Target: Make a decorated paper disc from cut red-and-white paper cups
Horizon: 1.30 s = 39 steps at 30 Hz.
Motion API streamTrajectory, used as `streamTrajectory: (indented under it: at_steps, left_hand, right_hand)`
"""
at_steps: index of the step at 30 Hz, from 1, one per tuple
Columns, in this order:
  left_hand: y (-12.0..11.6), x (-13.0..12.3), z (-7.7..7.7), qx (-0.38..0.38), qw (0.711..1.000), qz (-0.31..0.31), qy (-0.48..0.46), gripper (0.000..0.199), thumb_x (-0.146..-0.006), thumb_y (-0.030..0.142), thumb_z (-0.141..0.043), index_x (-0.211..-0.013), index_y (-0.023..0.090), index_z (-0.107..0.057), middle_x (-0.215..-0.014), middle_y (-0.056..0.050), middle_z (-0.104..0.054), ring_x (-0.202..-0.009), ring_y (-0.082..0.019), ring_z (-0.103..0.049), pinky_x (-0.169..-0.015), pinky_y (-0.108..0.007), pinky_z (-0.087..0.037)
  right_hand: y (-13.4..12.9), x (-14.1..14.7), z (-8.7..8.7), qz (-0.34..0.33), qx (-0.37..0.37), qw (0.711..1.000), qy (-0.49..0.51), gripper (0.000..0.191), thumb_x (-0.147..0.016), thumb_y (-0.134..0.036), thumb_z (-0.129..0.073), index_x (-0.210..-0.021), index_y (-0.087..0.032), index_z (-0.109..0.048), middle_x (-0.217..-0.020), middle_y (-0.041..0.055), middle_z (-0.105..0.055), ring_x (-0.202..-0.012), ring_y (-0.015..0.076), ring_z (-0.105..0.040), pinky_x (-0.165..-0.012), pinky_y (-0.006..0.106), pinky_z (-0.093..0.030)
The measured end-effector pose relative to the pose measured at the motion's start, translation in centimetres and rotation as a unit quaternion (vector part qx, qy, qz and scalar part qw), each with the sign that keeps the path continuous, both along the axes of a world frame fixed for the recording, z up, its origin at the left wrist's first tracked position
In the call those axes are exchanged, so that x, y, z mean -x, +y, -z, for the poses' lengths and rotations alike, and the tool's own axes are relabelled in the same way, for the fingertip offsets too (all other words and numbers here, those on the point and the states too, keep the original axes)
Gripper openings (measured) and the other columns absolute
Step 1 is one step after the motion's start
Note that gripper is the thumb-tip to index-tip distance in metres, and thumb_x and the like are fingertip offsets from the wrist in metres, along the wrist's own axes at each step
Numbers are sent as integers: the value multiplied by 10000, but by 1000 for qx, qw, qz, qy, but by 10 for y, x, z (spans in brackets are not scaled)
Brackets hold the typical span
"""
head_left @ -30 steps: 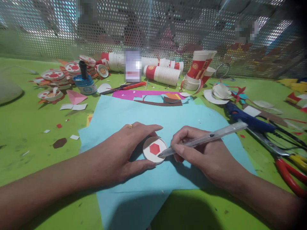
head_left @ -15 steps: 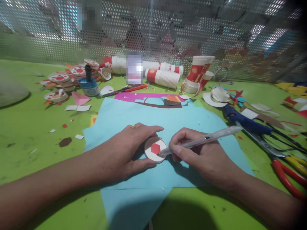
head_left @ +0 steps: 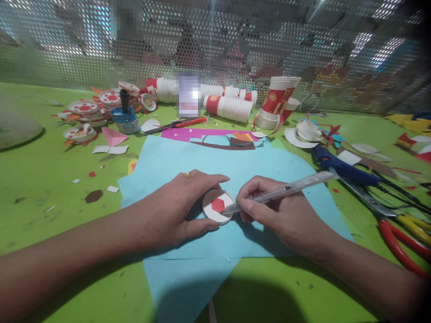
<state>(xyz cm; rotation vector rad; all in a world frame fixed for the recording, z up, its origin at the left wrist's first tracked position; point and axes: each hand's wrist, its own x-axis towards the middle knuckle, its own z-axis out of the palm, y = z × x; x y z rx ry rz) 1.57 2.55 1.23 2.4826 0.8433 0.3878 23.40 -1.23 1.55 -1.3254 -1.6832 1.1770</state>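
Observation:
A round white paper disc with a raised rim, like a cup's cut-off base (head_left: 209, 216), lies on light blue paper (head_left: 188, 157). At its centre sits a red paper hexagon (head_left: 218, 205). My left hand (head_left: 182, 204) curls round the disc from the left, thumb at its near edge and fingers along the far side. My right hand (head_left: 272, 211) grips a clear-barrelled pen (head_left: 286, 190) slantwise. The pen's tip rests at the hexagon's lower right edge.
Stacked paper cups (head_left: 229, 107), a blue glue bottle (head_left: 126, 121) and finished paper turtles (head_left: 84, 110) stand at the back. To the right lie a blue glue gun (head_left: 346, 168) and red-yellow-handled scissors (head_left: 397, 242). A brown hexagon (head_left: 93, 196) and paper scraps lie left.
The view has shifted very slightly. Both hands keep their hold, and the pen tip has moved only a little along the hexagon's lower edge.

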Motion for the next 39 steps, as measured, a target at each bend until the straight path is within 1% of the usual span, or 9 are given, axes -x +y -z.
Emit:
streamTrajectory:
  at_steps: [9,18,21,27,33,39]
  left_hand:
    - [-1,0,0,1,1000,-8,3,574,-857,364,-592,-1359,243,-342,-1191,-72,-538,-1046,-220,-498,-886,-367,-419]
    - [1,1,5,-22,1000,-1,-6,575,-865,375,-583,-1365,253,-326,-1199,-60,-539,-1043,-209,-494,-889,-355,-408]
    - [1,0,5,-21,1000,-5,-4,576,-868,385,-576,-1369,260,-320,-1198,-61,-535,-1040,-210,-495,-883,-355,-411]
    - [-1,1,3,-20,1000,9,-7,563,-863,357,-590,-1349,244,-330,-1178,-59,-559,-1027,-210,-506,-879,-353,-410]
    - [-1,1,3,-10,1000,4,-5,558,-870,370,-573,-1355,252,-325,-1183,-75,-553,-1042,-224,-503,-872,-368,-421]
    - [-1,0,0,-2,1000,-1,5,564,-861,354,-586,-1354,243,-335,-1194,-82,-550,-1049,-228,-506,-883,-378,-423]
  right_hand:
    - [-1,0,-1,11,22,1000,13,91,-802,-162,-584,-718,-193,-575,-603,-39,-585,-566,93,-503,-518,201,-400]
    - [-1,0,0,3,12,1000,-3,95,-814,-161,-584,-730,-204,-585,-614,-42,-588,-581,95,-505,-519,199,-391]
    - [-1,0,0,0,12,1000,-11,97,-820,-161,-579,-736,-207,-588,-620,-42,-592,-584,96,-506,-519,202,-388]
    - [-1,1,-1,8,15,1000,-8,96,-821,-173,-578,-730,-202,-583,-624,-34,-591,-583,103,-506,-522,210,-393]
    - [-1,1,-1,9,18,1000,-12,86,-813,-186,-586,-730,-205,-581,-626,-22,-592,-594,122,-511,-539,236,-406]
    - [-1,0,-2,8,8,1000,-22,87,-811,-176,-583,-728,-200,-582,-623,-17,-594,-584,119,-506,-524,235,-398]
